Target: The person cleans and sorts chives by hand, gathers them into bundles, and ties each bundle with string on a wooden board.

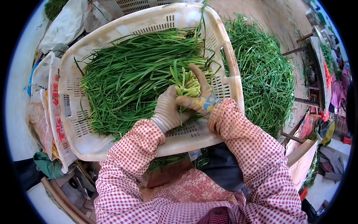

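Observation:
A bunch of garlic chives [189,86], its pale cut ends turned toward me, is held over the right part of a white plastic basket [149,15]. My left hand [166,109], in a striped glove, grips the bunch from the left and below. On the other side my right hand [203,98], in a worn glove with a blue and yellow patch, curls thumb and fingers round the stems. Beneath both hands, more garlic chives [130,71] lie in the basket, leaves pointing mostly left and stem ends right.
A large heap of loose green leaves [261,71] lies on the floor right of the basket. A wooden bench [317,71] stands farther right. Along the left are a white crate with red lettering [57,112] and white sacks [63,28]. Another basket [130,5] sits behind.

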`<act>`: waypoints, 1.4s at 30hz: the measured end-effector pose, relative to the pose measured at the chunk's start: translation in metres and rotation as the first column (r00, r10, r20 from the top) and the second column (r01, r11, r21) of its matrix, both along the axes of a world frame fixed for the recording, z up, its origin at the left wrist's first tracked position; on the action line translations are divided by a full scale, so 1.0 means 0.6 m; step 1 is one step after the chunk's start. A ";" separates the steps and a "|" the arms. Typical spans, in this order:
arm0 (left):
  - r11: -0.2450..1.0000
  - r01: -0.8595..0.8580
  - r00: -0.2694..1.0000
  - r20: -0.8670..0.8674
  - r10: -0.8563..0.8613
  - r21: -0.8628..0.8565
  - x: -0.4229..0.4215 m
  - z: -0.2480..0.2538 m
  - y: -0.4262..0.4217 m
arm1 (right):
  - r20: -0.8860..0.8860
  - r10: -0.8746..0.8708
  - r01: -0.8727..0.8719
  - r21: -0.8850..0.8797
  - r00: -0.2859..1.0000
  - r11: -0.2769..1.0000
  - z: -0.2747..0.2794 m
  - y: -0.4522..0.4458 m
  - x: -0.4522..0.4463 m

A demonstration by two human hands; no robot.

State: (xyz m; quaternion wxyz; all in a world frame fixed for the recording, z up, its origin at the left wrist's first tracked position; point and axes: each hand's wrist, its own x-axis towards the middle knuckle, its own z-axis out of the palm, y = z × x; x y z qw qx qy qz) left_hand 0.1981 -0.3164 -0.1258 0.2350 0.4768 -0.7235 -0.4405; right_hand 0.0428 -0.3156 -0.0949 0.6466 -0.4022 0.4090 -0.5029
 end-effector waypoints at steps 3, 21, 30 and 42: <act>0.998 0.052 0.997 0.059 -0.050 -0.031 -0.004 0.027 0.001 | -0.209 0.014 0.010 0.117 0.978 0.993 0.006 -0.012 -0.011; 0.614 0.659 0.738 -0.530 -0.418 0.434 -0.056 -0.028 -0.162 | -0.466 0.083 -0.266 -0.341 0.881 0.902 0.060 0.042 0.002; 0.536 0.842 0.330 0.723 -0.607 0.067 -0.041 -0.057 -0.164 | -0.491 0.113 -0.332 -0.386 0.864 0.861 0.123 0.053 0.002; 0.770 0.258 0.746 0.386 -0.543 0.583 -0.034 -0.083 -0.170 | -0.022 -0.397 0.372 -0.304 0.917 0.877 0.285 0.149 -0.245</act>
